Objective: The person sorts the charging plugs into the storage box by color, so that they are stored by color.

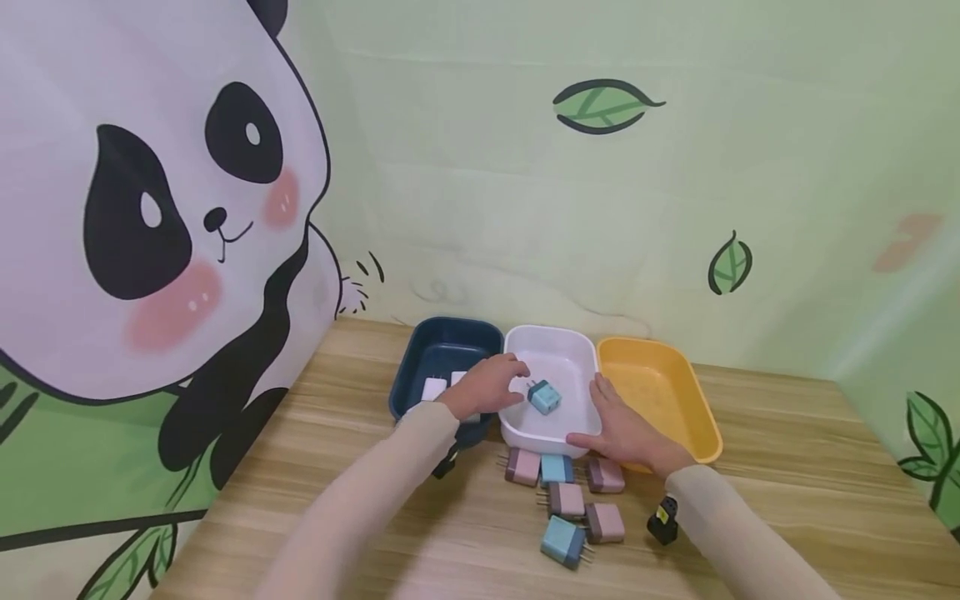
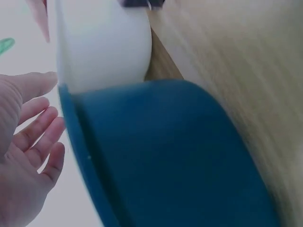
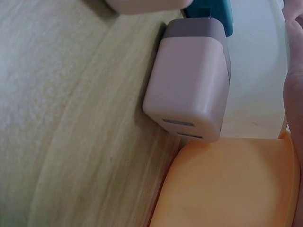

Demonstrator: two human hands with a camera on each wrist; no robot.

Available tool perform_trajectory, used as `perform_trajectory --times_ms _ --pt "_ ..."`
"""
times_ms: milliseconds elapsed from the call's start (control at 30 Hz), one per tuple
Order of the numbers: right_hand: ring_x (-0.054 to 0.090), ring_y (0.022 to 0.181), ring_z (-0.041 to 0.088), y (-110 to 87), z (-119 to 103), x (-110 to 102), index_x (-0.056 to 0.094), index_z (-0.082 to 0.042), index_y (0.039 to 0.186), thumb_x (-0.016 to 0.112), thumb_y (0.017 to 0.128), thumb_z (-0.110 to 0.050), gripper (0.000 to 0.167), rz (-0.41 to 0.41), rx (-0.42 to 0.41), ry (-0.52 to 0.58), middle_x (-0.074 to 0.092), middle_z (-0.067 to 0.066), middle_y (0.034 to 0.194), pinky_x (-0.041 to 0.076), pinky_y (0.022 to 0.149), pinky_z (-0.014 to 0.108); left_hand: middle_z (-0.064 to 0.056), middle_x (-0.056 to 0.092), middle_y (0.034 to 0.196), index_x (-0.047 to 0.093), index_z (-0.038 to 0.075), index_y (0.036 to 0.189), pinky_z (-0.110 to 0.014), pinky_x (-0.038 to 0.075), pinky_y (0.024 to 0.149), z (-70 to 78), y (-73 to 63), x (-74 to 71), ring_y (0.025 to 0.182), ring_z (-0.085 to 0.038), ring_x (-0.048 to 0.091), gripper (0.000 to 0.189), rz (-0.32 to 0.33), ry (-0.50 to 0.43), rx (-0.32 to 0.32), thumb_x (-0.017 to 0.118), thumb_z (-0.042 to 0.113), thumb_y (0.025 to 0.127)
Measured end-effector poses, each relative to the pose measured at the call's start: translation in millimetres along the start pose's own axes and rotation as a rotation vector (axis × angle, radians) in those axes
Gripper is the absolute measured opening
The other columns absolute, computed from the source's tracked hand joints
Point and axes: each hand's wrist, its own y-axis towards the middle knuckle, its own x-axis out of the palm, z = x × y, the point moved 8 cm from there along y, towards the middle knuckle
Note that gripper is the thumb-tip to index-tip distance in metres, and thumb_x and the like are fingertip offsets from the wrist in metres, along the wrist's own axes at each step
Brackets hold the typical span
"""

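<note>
From the head view, the navy tray (image 1: 444,356), white tray (image 1: 551,348) and yellow tray (image 1: 651,392) stand side by side from left to right, rims almost meeting, so the wider stretches of desk (image 1: 780,442) lie to the outer left and outer right. Six pink and blue chargers (image 1: 566,500) crowd the near side of the white tray. Inside it, near the middle, lies one blue charger (image 1: 545,398), with open tray floor around it; I reach my left hand (image 1: 489,387) just left of it, fingers parted and holding nothing. My right hand (image 1: 626,427) rests on the white tray's right near corner, fingers fairly straight. From my left wrist, the navy and white walls fill the middle, and my fingers spread loosely beyond the rims. From my right wrist, a pink charger sits right beside the yellow wall; my hand barely shows at the margin, its fingers unclear there.
</note>
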Motion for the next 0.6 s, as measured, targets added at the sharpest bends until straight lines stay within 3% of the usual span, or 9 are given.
perform_trajectory --times_ms 333,600 --pt "0.011 0.141 0.037 -3.2 -3 -2 0.010 0.004 0.149 0.063 0.077 -0.065 0.113 0.004 -0.021 0.000 0.001 0.020 0.156 0.021 0.109 0.050 0.001 0.059 0.119 0.063 0.014 0.121 -0.029 0.043 0.095 40.1 -51.6 0.6 0.108 -0.013 0.053 0.034 -0.005 -0.048 0.232 0.068 0.024 0.088" --pt "0.011 0.141 0.037 -1.6 -4 -3 0.010 0.004 0.149 0.064 0.077 -0.064 0.113 0.009 -0.023 -0.005 0.000 0.020 0.156 0.021 0.108 0.050 0.003 0.061 0.112 0.065 0.011 0.117 -0.019 0.044 0.087 68.5 -82.2 23.0 0.098 -0.011 0.056 0.030 -0.114 -0.154 0.394 0.067 0.023 0.089"
